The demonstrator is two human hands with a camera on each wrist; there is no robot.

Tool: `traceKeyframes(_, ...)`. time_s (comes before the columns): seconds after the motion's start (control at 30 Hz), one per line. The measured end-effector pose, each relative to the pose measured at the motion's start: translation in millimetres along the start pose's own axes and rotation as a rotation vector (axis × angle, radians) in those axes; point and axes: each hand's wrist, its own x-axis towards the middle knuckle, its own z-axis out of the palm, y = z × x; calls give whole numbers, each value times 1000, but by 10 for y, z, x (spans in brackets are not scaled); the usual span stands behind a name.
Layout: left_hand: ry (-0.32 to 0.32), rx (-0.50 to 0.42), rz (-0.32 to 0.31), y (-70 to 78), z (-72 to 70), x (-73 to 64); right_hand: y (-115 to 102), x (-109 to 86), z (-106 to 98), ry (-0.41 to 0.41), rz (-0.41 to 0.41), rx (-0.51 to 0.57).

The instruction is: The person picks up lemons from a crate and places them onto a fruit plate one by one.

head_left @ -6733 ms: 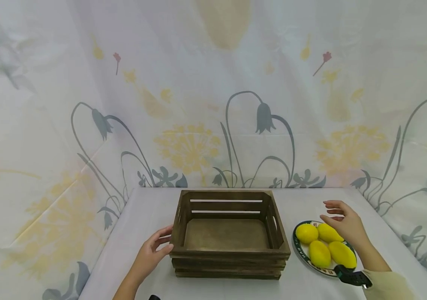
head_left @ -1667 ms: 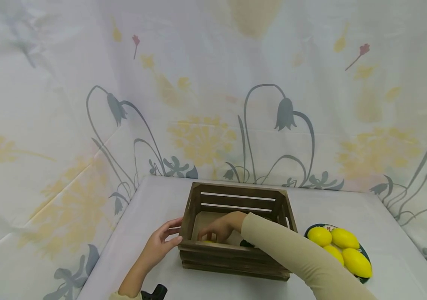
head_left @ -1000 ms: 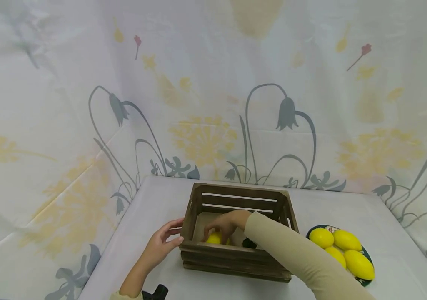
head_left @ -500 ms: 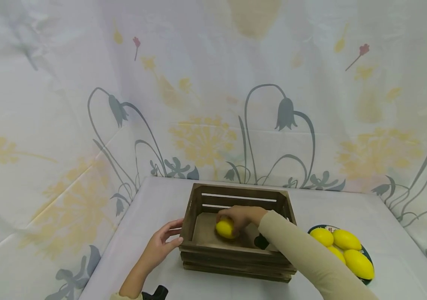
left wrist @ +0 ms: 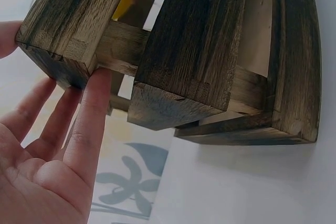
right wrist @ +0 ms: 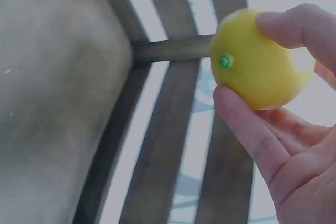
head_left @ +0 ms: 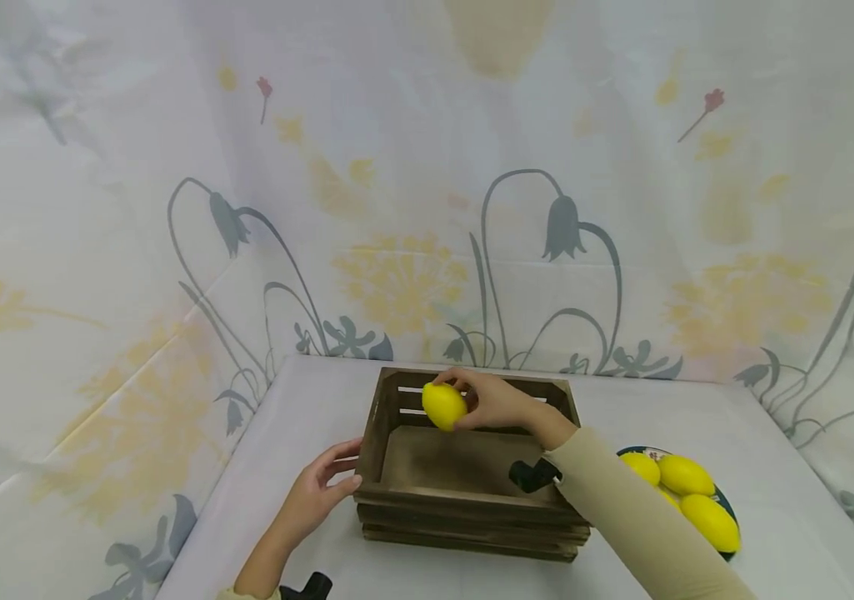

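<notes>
A yellow lemon (head_left: 444, 407) with a green stem end is pinched between the thumb and fingers of my right hand (head_left: 497, 402). It hangs above the floor of a brown slatted wooden crate (head_left: 471, 505), near the height of its rim. In the right wrist view the lemon (right wrist: 257, 61) shows clear of the back slats. My left hand (head_left: 314, 497) holds the crate's left front corner. The left wrist view shows its fingers and thumb on either side of the corner of the crate (left wrist: 184, 51).
Right of the crate stands a dark-rimmed plate (head_left: 728, 510) bearing several lemons (head_left: 685, 475), partly hidden by my right sleeve. A white table (head_left: 322, 400) lies under everything. Behind it hangs a flower-printed curtain (head_left: 427, 208).
My right hand has gripped the lemon low in the crate's front left, shifted it right, then raised it from the crate floor to rim height. The left hand stays at the corner.
</notes>
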Motion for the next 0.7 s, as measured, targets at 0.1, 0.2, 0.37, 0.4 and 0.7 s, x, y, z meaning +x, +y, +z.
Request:
traceKeyframes(0.1, 5, -2, 0, 5, -7, -1, -46, -81, -61, 75, 12, 21)
traceKeyframes(0.2, 6, -3, -6, 5, -10, -6, -73, -161, -100, 141, 28, 47)
traceKeyframes(0.37, 4, -6, -19, 9, -4, -12, -112, -294, -134, 233, 62, 85)
traceKeyframes(0.4, 3, -6, -19, 10, -2, -12, -118, -316, -139, 250, 62, 89)
traceKeyframes(0.7, 4, 2, -2, -4, 10, 2, -195, -481, -177, 432, 73, 139)
